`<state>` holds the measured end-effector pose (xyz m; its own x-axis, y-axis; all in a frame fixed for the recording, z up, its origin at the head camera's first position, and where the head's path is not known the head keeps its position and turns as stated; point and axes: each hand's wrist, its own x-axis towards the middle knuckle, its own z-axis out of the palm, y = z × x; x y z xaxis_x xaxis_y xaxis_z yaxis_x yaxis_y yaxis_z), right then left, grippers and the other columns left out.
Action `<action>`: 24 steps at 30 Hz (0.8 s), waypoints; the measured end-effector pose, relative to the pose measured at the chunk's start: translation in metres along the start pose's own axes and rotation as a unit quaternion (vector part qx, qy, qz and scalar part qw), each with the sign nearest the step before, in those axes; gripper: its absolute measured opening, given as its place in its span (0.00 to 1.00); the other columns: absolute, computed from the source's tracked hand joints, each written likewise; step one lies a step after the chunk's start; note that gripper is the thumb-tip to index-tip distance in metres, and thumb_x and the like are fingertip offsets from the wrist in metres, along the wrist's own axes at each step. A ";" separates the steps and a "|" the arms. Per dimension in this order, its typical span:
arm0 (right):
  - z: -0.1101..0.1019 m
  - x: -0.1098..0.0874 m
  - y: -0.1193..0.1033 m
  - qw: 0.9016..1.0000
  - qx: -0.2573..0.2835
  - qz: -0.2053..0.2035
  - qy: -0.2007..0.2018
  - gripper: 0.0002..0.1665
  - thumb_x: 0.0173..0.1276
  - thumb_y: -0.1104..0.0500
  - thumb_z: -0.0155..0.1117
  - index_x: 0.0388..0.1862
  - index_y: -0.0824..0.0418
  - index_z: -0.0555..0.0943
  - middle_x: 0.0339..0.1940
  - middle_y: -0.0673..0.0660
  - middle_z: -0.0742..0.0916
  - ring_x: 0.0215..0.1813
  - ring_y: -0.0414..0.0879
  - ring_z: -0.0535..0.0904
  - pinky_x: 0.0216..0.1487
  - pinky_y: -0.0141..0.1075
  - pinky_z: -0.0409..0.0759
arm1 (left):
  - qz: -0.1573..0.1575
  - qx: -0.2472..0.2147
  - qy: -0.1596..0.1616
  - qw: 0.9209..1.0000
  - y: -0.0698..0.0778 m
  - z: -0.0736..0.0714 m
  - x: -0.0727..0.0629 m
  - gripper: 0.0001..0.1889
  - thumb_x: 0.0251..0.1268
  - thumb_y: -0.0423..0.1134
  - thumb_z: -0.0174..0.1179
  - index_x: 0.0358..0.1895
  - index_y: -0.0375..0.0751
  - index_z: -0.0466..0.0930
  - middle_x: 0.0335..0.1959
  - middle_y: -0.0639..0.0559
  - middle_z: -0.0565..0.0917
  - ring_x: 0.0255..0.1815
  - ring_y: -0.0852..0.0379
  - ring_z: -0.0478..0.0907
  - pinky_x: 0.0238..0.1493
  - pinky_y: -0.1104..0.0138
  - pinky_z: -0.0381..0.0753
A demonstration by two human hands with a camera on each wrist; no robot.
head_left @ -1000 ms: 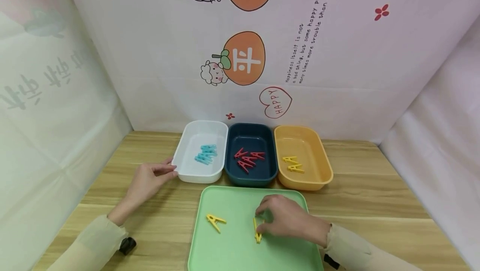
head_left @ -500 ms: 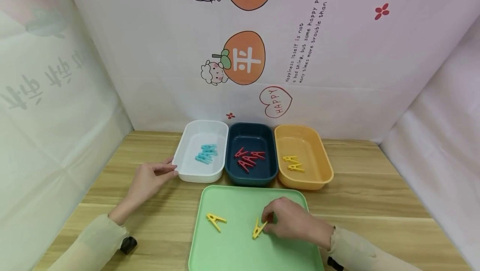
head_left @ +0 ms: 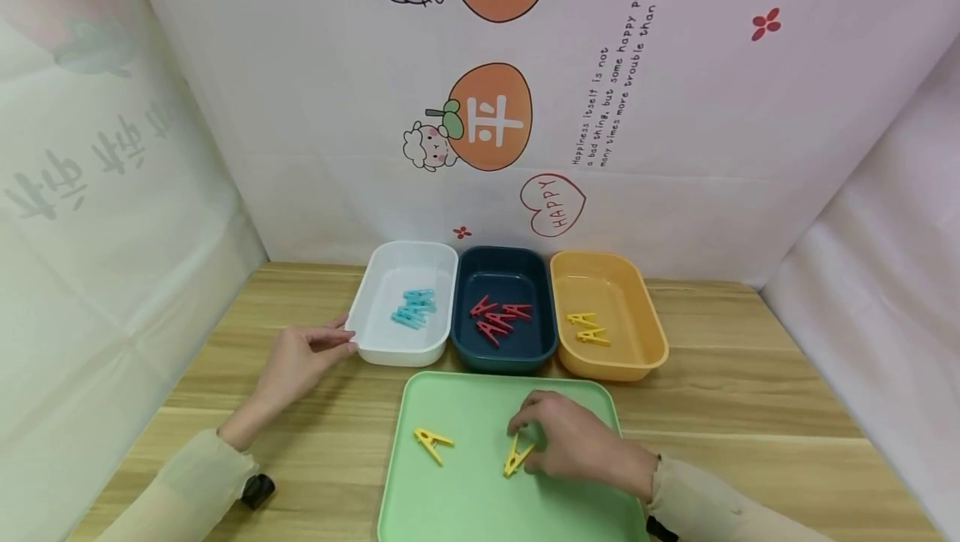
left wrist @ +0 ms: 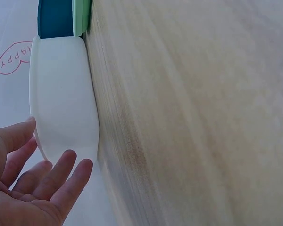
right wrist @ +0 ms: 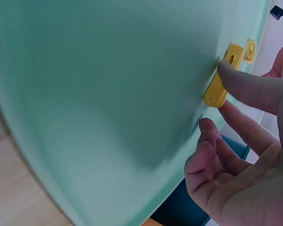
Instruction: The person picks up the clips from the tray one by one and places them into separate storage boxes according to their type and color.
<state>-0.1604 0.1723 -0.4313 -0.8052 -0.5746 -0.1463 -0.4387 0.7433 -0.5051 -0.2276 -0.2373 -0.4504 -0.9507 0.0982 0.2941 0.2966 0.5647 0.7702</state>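
Note:
In the head view my right hand is over the green tray, its thumb and index finger around the legs of a yellow clothespin. The right wrist view shows the thumb on that yellow clothespin and the index fingertip at its end, close over the tray. Another yellow clothespin lies farther left on the tray. My left hand touches the left side of the white bin. In the left wrist view its thumb is at the bin's rim and the other fingers are loosely spread.
Behind the tray, a dark blue bin with several red clothespins and an orange bin with two yellow clothespins stand beside the white bin. Several light blue clothespins lie in the white bin. A printed cloth hangs behind.
The clothespin under my right hand has turned on the tray. My right hand shifted slightly right, then back left, with the index finger now at one leg. My left hand stays put.

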 end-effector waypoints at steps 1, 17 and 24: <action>0.000 0.000 0.000 1.000 0.004 0.004 -0.002 0.21 0.52 0.62 0.87 0.46 0.50 0.92 0.45 0.43 0.85 0.48 0.42 0.80 0.53 0.46 0.82 | -0.001 0.000 0.000 1.000 0.000 0.000 0.000 0.10 0.65 0.35 0.76 0.46 0.33 0.92 0.60 0.40 0.85 0.59 0.42 0.85 0.42 0.77 0.81; -0.006 -0.013 0.016 0.999 -0.008 0.034 0.020 0.21 0.53 0.60 0.87 0.47 0.53 0.93 0.41 0.44 0.85 0.42 0.41 0.78 0.45 0.42 0.80 | 0.004 -0.001 0.000 1.000 -0.001 0.000 0.000 0.10 0.65 0.34 0.76 0.45 0.34 0.93 0.60 0.40 0.85 0.58 0.42 0.86 0.43 0.77 0.81; -0.003 -0.016 0.022 0.997 0.016 0.063 0.030 0.19 0.55 0.59 0.87 0.46 0.52 0.92 0.40 0.43 0.84 0.42 0.42 0.77 0.44 0.42 0.80 | -0.002 -0.003 -0.003 1.000 0.000 0.000 0.000 0.09 0.65 0.34 0.76 0.46 0.34 0.93 0.61 0.40 0.85 0.59 0.41 0.85 0.43 0.78 0.81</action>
<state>-0.1585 0.1991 -0.4371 -0.8762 -0.4548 -0.1595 -0.3198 0.7961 -0.5137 -0.2275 -0.2376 -0.4505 -0.9522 0.1007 0.2884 0.2938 0.5608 0.7741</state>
